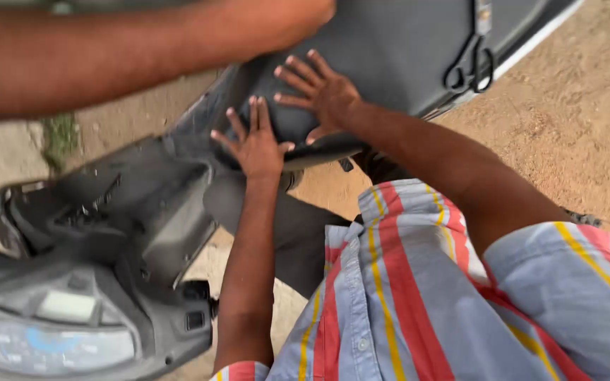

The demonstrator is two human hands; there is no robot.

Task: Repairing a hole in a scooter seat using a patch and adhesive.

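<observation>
Sandy ground beneath grey scooter [107, 233]; left hand [255, 141] and right hand [323, 92] press flat, fingers spread, gripping nothing, on its black padded seat [390, 49].

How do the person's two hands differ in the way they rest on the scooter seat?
The left hand lies at the seat's front tip, fingers pointing up the picture; the right hand sits farther back on the seat, fingers pointing left. The left hand's fingers lie closer together than the right hand's. Both are open, palms flat on the dark seat.
</observation>
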